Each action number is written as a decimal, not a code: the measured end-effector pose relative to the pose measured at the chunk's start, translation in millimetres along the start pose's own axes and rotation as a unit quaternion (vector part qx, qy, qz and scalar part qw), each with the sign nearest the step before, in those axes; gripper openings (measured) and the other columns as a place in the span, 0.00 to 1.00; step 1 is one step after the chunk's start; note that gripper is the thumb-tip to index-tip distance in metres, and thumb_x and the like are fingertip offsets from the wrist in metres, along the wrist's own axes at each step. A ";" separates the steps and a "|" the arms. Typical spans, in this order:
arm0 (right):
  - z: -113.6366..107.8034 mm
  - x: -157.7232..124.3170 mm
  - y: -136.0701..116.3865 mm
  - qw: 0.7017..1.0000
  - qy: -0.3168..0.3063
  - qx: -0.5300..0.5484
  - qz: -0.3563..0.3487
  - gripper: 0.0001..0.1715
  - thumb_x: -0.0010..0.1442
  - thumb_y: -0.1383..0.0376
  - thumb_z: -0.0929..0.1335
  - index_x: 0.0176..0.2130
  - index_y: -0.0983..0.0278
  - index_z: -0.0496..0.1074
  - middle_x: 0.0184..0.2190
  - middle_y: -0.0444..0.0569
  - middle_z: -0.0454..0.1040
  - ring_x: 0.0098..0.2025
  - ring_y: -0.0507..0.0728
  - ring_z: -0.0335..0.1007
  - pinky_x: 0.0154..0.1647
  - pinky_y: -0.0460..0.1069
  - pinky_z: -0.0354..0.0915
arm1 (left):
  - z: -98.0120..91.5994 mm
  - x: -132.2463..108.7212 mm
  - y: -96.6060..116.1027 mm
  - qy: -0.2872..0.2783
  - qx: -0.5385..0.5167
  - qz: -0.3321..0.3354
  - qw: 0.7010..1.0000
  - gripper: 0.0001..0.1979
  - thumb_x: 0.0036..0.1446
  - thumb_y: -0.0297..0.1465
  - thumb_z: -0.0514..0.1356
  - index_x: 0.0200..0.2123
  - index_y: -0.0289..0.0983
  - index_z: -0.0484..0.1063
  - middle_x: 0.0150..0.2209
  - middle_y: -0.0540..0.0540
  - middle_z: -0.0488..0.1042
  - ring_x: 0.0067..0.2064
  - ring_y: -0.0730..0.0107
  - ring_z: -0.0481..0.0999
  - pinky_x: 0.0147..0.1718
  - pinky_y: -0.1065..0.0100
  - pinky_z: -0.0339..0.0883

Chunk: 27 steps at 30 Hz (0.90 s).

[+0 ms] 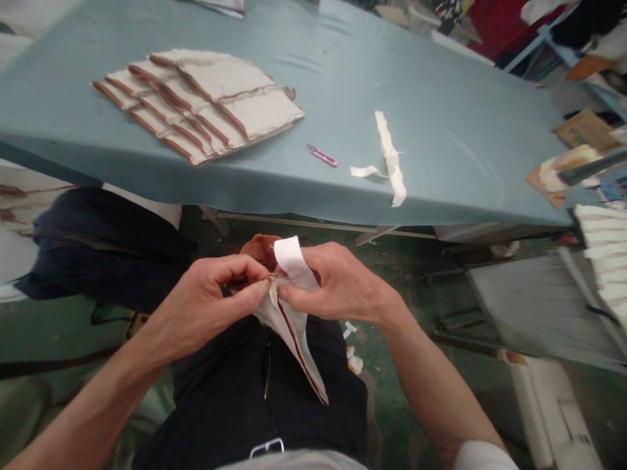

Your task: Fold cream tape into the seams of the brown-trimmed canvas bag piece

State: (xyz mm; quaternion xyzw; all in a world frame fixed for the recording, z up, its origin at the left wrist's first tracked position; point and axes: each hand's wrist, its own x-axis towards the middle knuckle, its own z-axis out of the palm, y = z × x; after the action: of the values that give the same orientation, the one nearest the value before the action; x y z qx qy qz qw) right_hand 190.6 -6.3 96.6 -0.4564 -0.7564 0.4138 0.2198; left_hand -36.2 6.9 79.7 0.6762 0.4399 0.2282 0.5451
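Observation:
Both my hands pinch a cream fabric piece with brown trim point(294, 339) above my lap, and its pointed end hangs down toward my belt. My left hand point(228, 287) grips its upper edge between thumb and fingertips. Right beside it, my right hand point(330, 277) has thumb and fingers closed on the same edge. A white strip point(294, 254) curls up by the right fingers; whether it is attached to the fabric I cannot tell. Behind the fingers shows a patch of brown material point(259, 247), partly hidden.
On the blue-covered table point(441, 137) ahead lies a stack of cream fabric pieces with brown edging point(206, 98). Pink thread snips point(322, 155) and crumpled white strips point(390, 156) rest near its front edge. Dark cloth point(108, 241) hangs at the left.

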 end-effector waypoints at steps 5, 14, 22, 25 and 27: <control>-2.7 2.5 1.2 0.998 -0.033 0.050 0.026 0.09 0.60 0.62 0.69 0.30 0.61 0.66 0.25 0.38 0.64 0.28 0.50 0.59 0.31 0.46 0.53 | 3.2 -1.1 -0.9 0.009 0.011 0.011 1.000 0.11 0.61 0.35 0.64 0.29 0.37 0.81 0.26 0.52 0.79 0.27 0.74 0.74 0.27 0.76 0.65; 4.1 5.0 1.5 0.993 -0.049 0.090 0.058 0.09 0.58 0.63 0.68 0.29 0.61 0.64 0.25 0.38 0.61 0.29 0.49 0.57 0.31 0.46 0.52 | 5.0 -0.6 -2.7 0.016 0.005 0.007 1.000 0.11 0.61 0.35 0.63 0.28 0.38 0.79 0.27 0.52 0.79 0.29 0.71 0.76 0.27 0.74 0.68; 13.5 8.9 11.6 0.979 -0.025 0.197 0.052 0.07 0.61 0.62 0.68 0.32 0.62 0.69 0.28 0.39 0.64 0.31 0.50 0.59 0.33 0.46 0.56 | 2.1 -11.7 -7.9 0.116 0.119 0.069 0.984 0.08 0.60 0.37 0.67 0.32 0.40 0.78 0.29 0.53 0.79 0.30 0.70 0.76 0.32 0.71 0.68; 14.2 10.9 9.4 0.981 -0.022 0.187 0.041 0.05 0.60 0.65 0.68 0.33 0.63 0.74 0.29 0.39 0.68 0.33 0.51 0.63 0.36 0.46 0.58 | 2.5 -15.9 -9.2 0.054 0.100 0.036 0.993 0.12 0.63 0.40 0.65 0.32 0.39 0.80 0.27 0.52 0.78 0.27 0.70 0.74 0.28 0.71 0.65; 14.3 11.7 8.1 0.984 -0.018 0.175 0.039 0.06 0.59 0.68 0.67 0.34 0.64 0.76 0.30 0.39 0.71 0.34 0.51 0.65 0.37 0.45 0.59 | 1.9 -15.4 -9.5 0.036 0.087 0.018 0.995 0.14 0.64 0.41 0.64 0.32 0.38 0.81 0.27 0.51 0.80 0.28 0.69 0.74 0.27 0.71 0.64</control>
State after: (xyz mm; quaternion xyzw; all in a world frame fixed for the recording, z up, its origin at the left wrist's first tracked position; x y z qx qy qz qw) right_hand 178.9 -0.2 81.3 -0.4324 -0.6580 0.5561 0.2661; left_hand -45.9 -6.8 72.9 0.7199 0.4652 0.2233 0.4641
